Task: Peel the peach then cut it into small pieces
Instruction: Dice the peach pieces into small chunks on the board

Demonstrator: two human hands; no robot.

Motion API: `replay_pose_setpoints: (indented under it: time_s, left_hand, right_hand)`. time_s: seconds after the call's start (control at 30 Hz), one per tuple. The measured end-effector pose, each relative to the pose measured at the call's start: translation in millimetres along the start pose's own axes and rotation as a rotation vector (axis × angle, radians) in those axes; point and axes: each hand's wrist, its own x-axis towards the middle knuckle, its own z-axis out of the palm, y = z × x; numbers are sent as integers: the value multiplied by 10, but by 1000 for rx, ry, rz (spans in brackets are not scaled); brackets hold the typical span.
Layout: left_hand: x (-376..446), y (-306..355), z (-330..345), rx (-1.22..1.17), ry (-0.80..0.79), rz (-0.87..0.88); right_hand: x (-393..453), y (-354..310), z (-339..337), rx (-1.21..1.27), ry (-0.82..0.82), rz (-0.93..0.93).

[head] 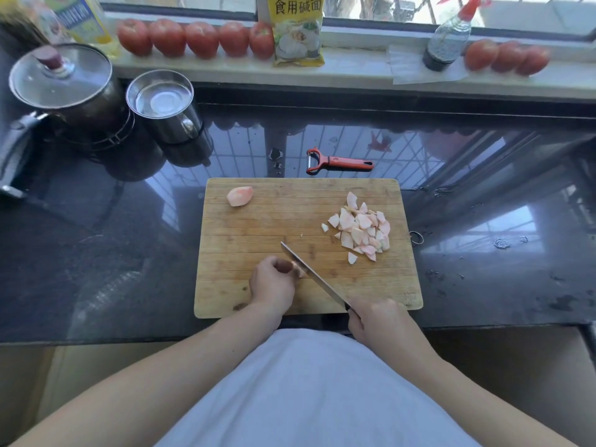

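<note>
A wooden cutting board lies on the dark counter. My left hand curls over a small piece of peach near the board's front; most of that piece is hidden under the fingers. My right hand grips the handle of a knife, whose blade runs diagonally against the left fingers and the piece. A heap of cut peach pieces lies on the board's right side. One larger peeled chunk sits at the far left corner.
A red peeler lies on the counter just behind the board. A lidded pot and a steel cup stand at the back left. Tomatoes, a yellow packet and a spray bottle line the windowsill.
</note>
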Motion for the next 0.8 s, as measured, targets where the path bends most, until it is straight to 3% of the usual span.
replay_pose_setpoints:
  time_s: [0.27,0.4,0.67,0.8]
  left_hand:
    - [0,14,2,32,0,-19]
    - [34,14,5,44,9,-29]
    - [40,-14,1,53,23,-21]
    - [48,-12,15,80,35,-12]
  right_hand:
    - [64,-4,19,-89,27,-55]
    - [266,-177,34,-188,-112,31]
    - [279,-244,-39,97,-61,43]
    - [91,-101,-118,122,-50,67]
